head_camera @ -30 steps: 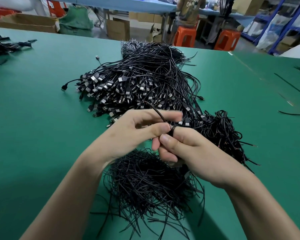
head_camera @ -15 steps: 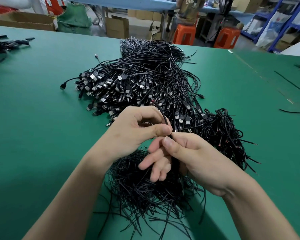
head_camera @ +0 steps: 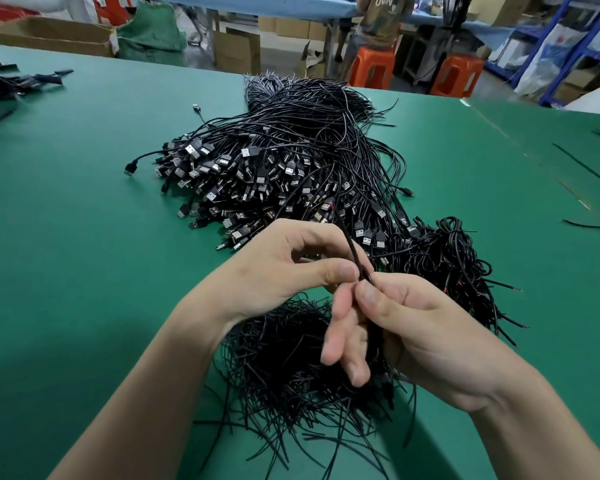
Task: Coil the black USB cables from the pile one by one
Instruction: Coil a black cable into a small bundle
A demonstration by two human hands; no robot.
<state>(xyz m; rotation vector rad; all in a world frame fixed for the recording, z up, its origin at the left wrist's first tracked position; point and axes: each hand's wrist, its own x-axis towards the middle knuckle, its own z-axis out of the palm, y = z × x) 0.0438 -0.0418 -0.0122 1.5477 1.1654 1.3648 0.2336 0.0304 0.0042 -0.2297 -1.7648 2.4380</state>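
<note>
A single black USB cable (head_camera: 350, 242) is held up just on the near side of the pile of USB cables (head_camera: 291, 168), its upper length rising toward the pile's plugs. The left hand (head_camera: 281, 268) pinches the cable between thumb and curled forefinger. The right hand (head_camera: 416, 341), touching the left at the fingertips, pinches the same cable directly below, thumb against forefinger, with its other fingers extended loosely downward. A dark strand continues down across the right palm. It is probably the same cable, though the fingers partly hide it.

The pile lies on a green tabletop (head_camera: 66, 237), with the silver-tipped plugs fanned along its near-left edge and the cords trailing to its far side. Against the pile's near-right end sits a heap of coiled cables (head_camera: 447, 268). Nearer than the pile, beneath both hands, loose black strands (head_camera: 284, 362) are scattered. Beyond the pile, past the tabletop's far edge, stand two orange stools (head_camera: 371, 69) and, further left, an open cardboard box (head_camera: 49, 38).
</note>
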